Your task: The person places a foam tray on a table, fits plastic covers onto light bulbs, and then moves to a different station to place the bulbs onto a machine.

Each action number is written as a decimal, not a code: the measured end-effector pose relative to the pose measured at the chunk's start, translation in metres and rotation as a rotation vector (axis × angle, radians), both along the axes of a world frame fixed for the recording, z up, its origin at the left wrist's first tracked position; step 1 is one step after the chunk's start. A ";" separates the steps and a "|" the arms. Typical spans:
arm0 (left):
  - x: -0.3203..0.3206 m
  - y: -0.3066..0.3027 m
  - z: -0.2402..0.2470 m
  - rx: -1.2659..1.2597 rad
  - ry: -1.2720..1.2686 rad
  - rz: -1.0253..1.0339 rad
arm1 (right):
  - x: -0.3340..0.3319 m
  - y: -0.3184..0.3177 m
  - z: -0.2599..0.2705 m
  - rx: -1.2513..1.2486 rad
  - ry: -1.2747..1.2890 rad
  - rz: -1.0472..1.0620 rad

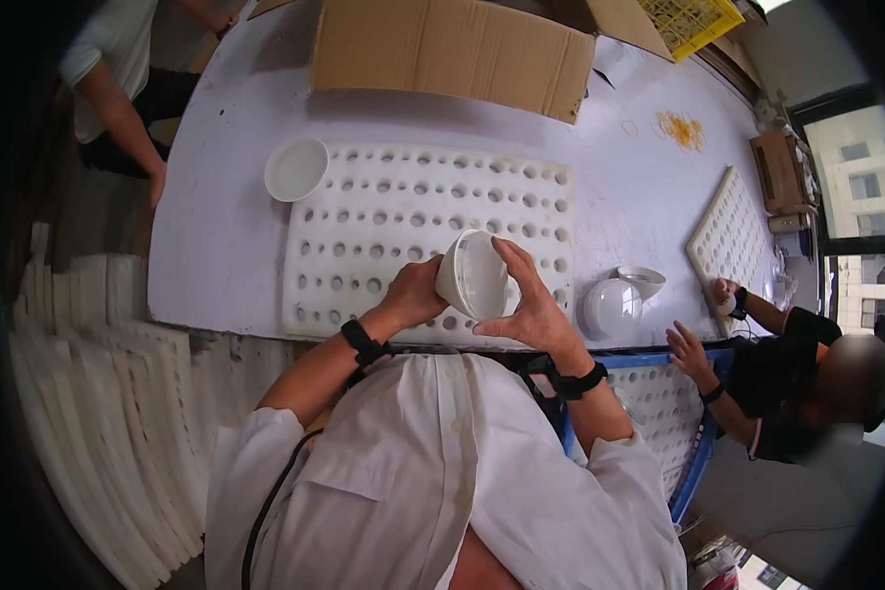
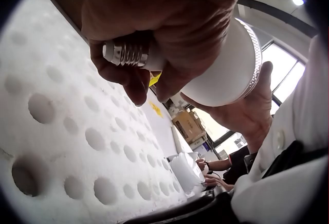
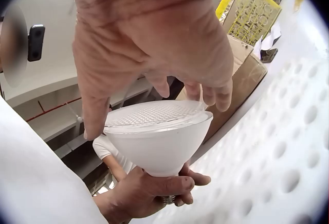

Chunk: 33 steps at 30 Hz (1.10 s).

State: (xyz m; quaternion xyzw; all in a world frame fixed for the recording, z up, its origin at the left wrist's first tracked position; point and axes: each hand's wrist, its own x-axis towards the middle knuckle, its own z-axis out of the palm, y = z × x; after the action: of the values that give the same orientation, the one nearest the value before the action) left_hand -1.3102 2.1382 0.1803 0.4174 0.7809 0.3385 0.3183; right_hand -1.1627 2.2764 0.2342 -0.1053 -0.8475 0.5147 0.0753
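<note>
A white cone-shaped lamp bulb (image 1: 472,275) with a metal screw base (image 2: 126,53) is held above a white foam tray (image 1: 383,226) full of round holes. My left hand (image 1: 415,293) grips the bulb by its narrow end, fingers curled round the screw base. My right hand (image 1: 526,307) holds the wide rim, its fingers and thumb pinching a clear ribbed lens cover (image 3: 157,115) onto the bulb's face. In the right wrist view the bulb body (image 3: 159,149) stands upright with the cover sitting slightly askew on top.
A white bulb housing (image 1: 297,169) stands at the tray's far left corner. Two more white parts (image 1: 619,300) lie right of the tray. A cardboard box (image 1: 452,49) stands at the back. Another person (image 1: 806,374) works at right beside a second foam tray (image 1: 733,236). Foam sheets (image 1: 98,393) are stacked left.
</note>
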 end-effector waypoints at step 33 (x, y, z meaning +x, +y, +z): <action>-0.007 0.002 0.012 0.084 -0.011 0.024 | -0.005 0.001 -0.024 -1.083 -0.166 -0.433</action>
State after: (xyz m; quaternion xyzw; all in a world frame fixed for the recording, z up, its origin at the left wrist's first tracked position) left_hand -1.3174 2.1401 0.1920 0.4195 0.7691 0.3771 0.3005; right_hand -1.1673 2.2769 0.2103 -0.3394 -0.4263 0.8371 0.0478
